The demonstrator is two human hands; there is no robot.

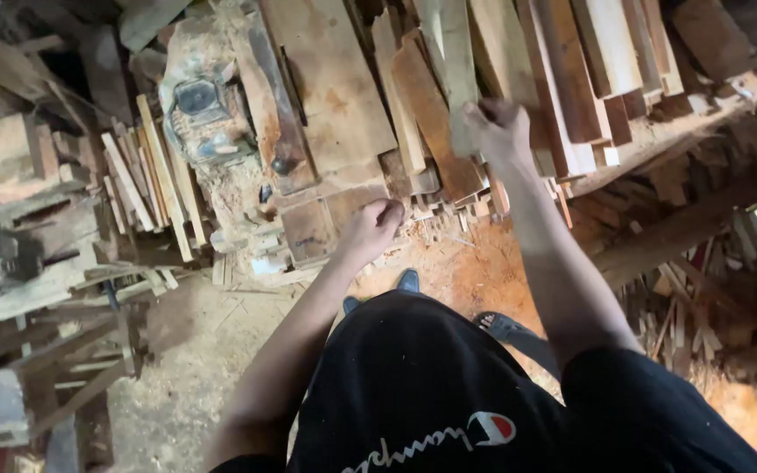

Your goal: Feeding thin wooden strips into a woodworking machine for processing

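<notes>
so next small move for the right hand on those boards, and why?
Probably close the right hand around the brown board it touches and draw it back off the plank stack. The left hand hangs loosely curled and apart, holding nothing visible, free to steady it.

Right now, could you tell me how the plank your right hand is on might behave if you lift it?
The plank looks flat and thin, so probably stiff and fairly light. Its surface seems rough-sawn, so the right hand is unlikely to slip. It lies among other boards, so neighbours may shift.
</notes>
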